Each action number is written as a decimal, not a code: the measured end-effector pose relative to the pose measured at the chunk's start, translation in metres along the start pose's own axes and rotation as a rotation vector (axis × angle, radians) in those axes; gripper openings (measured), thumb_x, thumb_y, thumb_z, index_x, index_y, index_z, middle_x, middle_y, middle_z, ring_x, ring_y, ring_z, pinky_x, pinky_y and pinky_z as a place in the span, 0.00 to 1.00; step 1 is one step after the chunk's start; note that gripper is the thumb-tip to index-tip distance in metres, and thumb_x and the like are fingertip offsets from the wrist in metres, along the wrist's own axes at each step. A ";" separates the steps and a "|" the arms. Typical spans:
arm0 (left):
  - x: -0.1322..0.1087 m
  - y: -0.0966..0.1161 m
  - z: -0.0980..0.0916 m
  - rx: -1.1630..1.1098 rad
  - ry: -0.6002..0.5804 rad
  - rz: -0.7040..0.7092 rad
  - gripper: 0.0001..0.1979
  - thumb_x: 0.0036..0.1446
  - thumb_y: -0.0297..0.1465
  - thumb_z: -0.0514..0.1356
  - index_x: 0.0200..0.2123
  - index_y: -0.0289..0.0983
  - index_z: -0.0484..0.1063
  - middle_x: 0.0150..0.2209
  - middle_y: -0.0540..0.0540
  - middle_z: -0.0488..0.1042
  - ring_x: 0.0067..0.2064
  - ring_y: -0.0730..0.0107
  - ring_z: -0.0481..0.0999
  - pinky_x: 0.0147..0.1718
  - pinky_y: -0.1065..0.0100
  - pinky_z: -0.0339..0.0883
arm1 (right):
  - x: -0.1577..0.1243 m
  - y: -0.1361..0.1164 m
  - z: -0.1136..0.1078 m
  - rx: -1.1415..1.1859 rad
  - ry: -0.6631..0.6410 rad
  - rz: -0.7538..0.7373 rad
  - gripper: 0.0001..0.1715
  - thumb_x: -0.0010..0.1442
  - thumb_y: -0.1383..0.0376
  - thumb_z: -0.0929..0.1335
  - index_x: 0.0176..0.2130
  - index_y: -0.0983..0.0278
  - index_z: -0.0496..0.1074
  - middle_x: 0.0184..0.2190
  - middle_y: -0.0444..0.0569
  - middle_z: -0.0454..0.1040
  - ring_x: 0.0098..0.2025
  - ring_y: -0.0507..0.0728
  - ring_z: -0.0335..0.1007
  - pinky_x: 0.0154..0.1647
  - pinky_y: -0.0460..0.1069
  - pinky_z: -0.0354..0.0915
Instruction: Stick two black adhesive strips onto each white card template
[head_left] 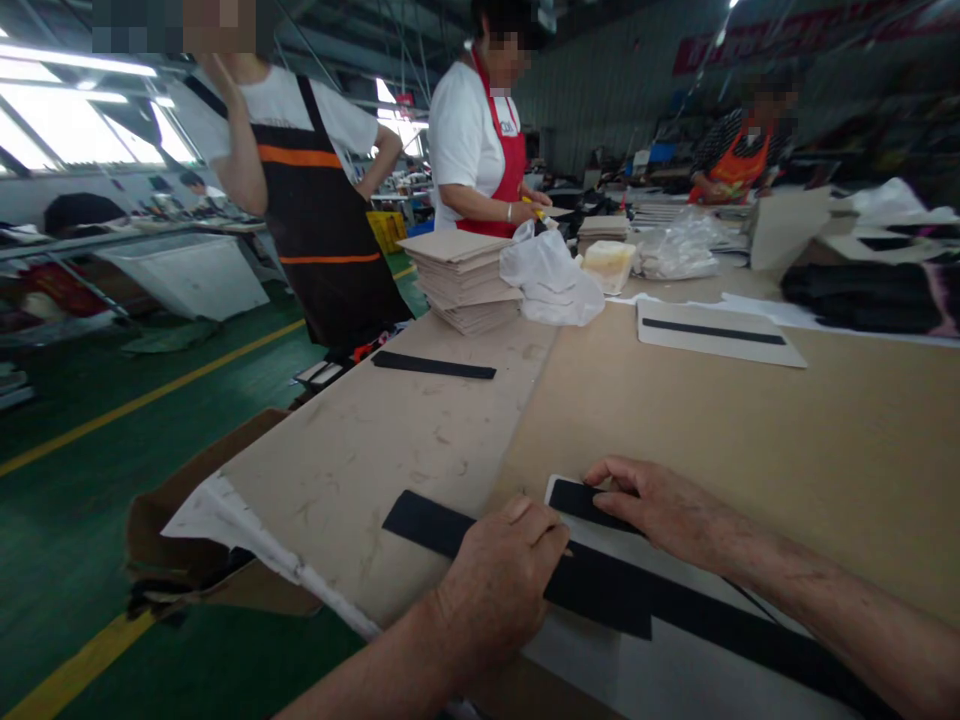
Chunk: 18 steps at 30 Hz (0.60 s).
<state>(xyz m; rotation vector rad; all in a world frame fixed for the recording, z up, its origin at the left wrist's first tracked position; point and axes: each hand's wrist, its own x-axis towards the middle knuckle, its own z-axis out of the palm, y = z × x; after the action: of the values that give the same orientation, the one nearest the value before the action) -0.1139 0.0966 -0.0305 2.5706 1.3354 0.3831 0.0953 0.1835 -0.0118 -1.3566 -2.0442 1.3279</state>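
Observation:
My left hand (510, 570) is closed, its fingers curled over a black strip (427, 522) that lies slantwise across the near part of the table. That strip's other end (607, 595) overlaps another black band (735, 625) on a pale board (675, 655). Just to the right, my right hand (652, 500) has its thumb and fingers bent together at the edge of a second black strip (577, 500), which rests on a pale board with a rounded corner. Part of this strip is hidden beneath the hand.
Farther up the table (300, 480) lie a loose black strip (433, 366) and a pale board (720, 335) bearing a dark strip. Behind stand a stack of boards (461, 280) and white plastic bags (555, 275). Several people in aprons are around the table's far side.

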 end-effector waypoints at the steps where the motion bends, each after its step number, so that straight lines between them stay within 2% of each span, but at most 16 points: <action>1: 0.000 0.000 -0.001 0.003 -0.004 -0.004 0.19 0.55 0.23 0.56 0.51 0.32 0.69 0.48 0.40 0.72 0.48 0.56 0.69 0.50 0.56 0.70 | 0.001 0.001 0.001 -0.009 0.002 -0.001 0.06 0.56 0.64 0.68 0.36 0.59 0.76 0.25 0.43 0.75 0.27 0.52 0.64 0.27 0.46 0.56; 5: 0.000 0.003 -0.003 0.027 -0.039 -0.041 0.21 0.53 0.23 0.57 0.52 0.33 0.69 0.51 0.40 0.71 0.50 0.54 0.68 0.51 0.55 0.70 | 0.003 0.002 0.003 -0.087 0.005 0.011 0.07 0.57 0.66 0.67 0.37 0.59 0.76 0.26 0.43 0.75 0.28 0.53 0.65 0.29 0.48 0.57; 11: 0.001 0.002 -0.003 0.122 -0.075 -0.036 0.23 0.53 0.26 0.58 0.54 0.32 0.67 0.65 0.34 0.60 0.58 0.49 0.64 0.55 0.51 0.68 | 0.006 0.006 0.003 -0.159 -0.018 -0.005 0.08 0.58 0.66 0.67 0.37 0.59 0.76 0.25 0.42 0.76 0.27 0.53 0.66 0.30 0.48 0.56; 18: 0.003 0.003 -0.006 0.150 -0.115 -0.033 0.22 0.54 0.24 0.56 0.53 0.33 0.68 0.65 0.37 0.62 0.56 0.52 0.64 0.53 0.53 0.69 | 0.009 0.005 0.003 -0.227 -0.019 -0.045 0.08 0.59 0.66 0.67 0.37 0.58 0.76 0.27 0.43 0.76 0.29 0.53 0.68 0.31 0.48 0.57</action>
<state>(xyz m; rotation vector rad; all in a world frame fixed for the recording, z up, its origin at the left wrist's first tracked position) -0.1126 0.0978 -0.0235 2.6409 1.4128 0.1311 0.0916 0.1899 -0.0193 -1.3848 -2.2809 1.1211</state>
